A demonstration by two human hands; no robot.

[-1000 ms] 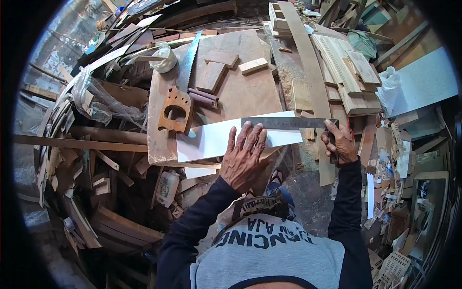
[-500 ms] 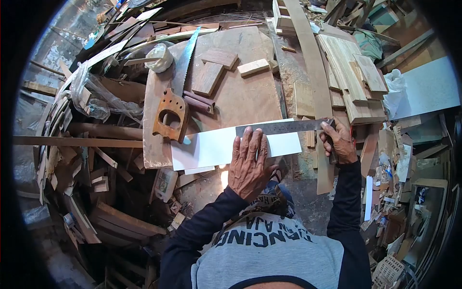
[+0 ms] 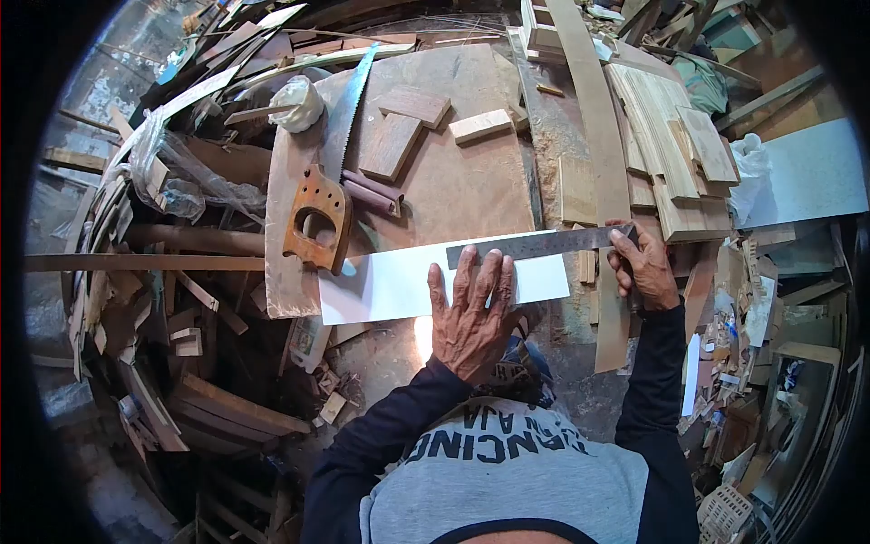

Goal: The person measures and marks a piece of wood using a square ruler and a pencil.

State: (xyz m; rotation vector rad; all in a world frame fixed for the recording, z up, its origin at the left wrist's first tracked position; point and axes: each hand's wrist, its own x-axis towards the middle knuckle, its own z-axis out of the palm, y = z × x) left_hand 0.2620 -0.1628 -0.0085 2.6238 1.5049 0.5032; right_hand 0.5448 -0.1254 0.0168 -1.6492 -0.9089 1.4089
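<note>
A long white board (image 3: 381, 286) lies across the near edge of the work table, its surface facing up. My left hand (image 3: 473, 322) rests flat on it with fingers spread, the fingertips reaching the metal blade of a carpenter's square (image 3: 544, 243). That blade lies along the far side of the board's right half. At the square's corner, my right hand (image 3: 645, 267) is closed around it, thumb on top; the other leg is mostly hidden by the hand.
A handsaw (image 3: 322, 222) lies left on the plywood tabletop (image 3: 462, 195), near a white tub (image 3: 297, 104). Beyond the board are wood blocks (image 3: 390, 145). Stacked planks (image 3: 666, 145) and a long thin strip (image 3: 594, 136) stand right. Scrap wood (image 3: 227, 408) crowds the floor.
The white board sits slightly lower in view, and the white edge showing beneath its left end is now hidden. My left hand has shifted slightly; the right keeps its hold on the square.
</note>
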